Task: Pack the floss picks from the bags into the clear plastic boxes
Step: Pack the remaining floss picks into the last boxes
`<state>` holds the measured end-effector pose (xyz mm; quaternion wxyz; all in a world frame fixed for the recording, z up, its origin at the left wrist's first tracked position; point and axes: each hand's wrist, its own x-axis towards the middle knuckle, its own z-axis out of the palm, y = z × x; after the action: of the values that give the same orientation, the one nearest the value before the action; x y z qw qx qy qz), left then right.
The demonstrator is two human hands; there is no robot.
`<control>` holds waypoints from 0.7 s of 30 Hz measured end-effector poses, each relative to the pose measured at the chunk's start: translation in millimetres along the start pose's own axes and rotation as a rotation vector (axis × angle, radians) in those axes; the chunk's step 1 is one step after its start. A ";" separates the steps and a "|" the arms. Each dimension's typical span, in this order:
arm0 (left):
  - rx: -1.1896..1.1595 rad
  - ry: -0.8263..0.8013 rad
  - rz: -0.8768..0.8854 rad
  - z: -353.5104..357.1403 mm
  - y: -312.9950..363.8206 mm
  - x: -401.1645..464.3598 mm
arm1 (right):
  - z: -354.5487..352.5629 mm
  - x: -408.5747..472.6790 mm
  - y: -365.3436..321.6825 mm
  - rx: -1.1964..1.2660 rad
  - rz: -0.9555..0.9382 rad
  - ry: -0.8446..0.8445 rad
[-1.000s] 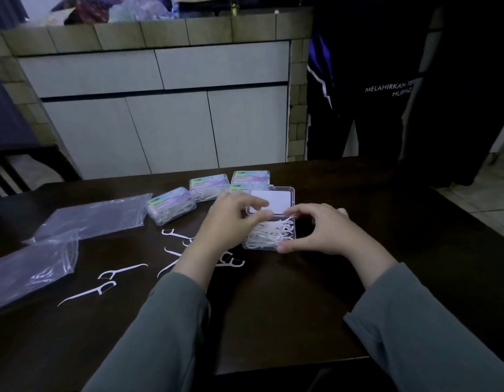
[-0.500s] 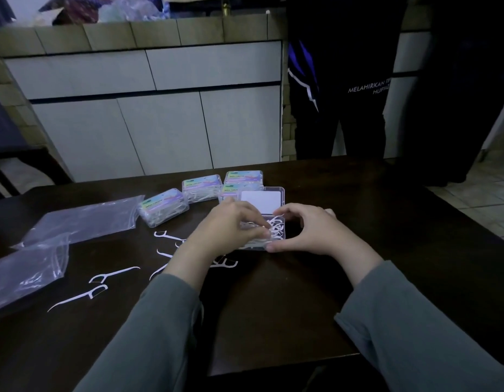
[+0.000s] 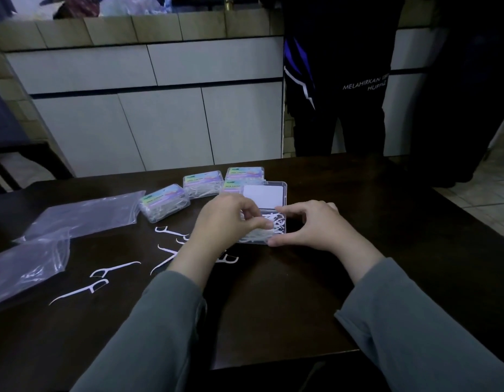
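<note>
Dark brown wooden counter (image 3: 273,306); near edge runs along the bottom of the head view, right edge slants away toward the tiled floor (image 3: 482,190). Open clear plastic box (image 3: 276,205) sits mid-counter, its lid raised at the far side with a white rectangular label showing; white floss picks fill the tray. Left hand (image 3: 225,222) lies over the left part of the tray, fingers (image 3: 259,223) curled and pinching picks inside it. Right hand (image 3: 315,226) cups the right side of the box, thumb along the near right corner, forefinger arched over the far right rim, grasping the box wall. Three closed clear plastic boxes with pastel labels stand just behind and to the left: one (image 3: 164,203) far left, tilted; one (image 3: 202,183) in the middle; one (image 3: 245,174) touching the open box's lid, with a fourth partly hidden under it. Loose white floss picks (image 3: 98,281) lie scattered on the bare counter left of the left forearm, some tucked under the wrist. Two crumpled clear plastic bags (image 3: 81,216) lie at the left edge, the nearer one (image 3: 24,264) overlapping the counter's left margin. Open counter room lies right of the right hand and across the whole near strip between the grey sleeves (image 3: 149,335). A standing person in dark clothing (image 3: 338,80) is beyond the far edge.
</note>
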<state>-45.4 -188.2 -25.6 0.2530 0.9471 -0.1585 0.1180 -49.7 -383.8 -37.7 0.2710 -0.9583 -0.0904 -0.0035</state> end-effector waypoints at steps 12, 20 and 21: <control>-0.061 0.030 -0.027 -2.0 -27.4 2.9 | -3.5 -4.4 -6.1 -0.009 0.080 -0.048; 0.000 -0.002 -0.052 -6.6 -22.6 -0.8 | -1.5 -3.7 -6.2 0.003 0.084 -0.050; -0.044 -0.019 -0.063 -7.1 -21.4 -2.3 | -1.4 -4.1 -5.9 0.011 0.081 -0.048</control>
<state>-40.9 -166.4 -29.8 0.2759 0.9468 -0.1338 0.0976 -54.7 -380.3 -33.6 0.2740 -0.9595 -0.0578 0.0309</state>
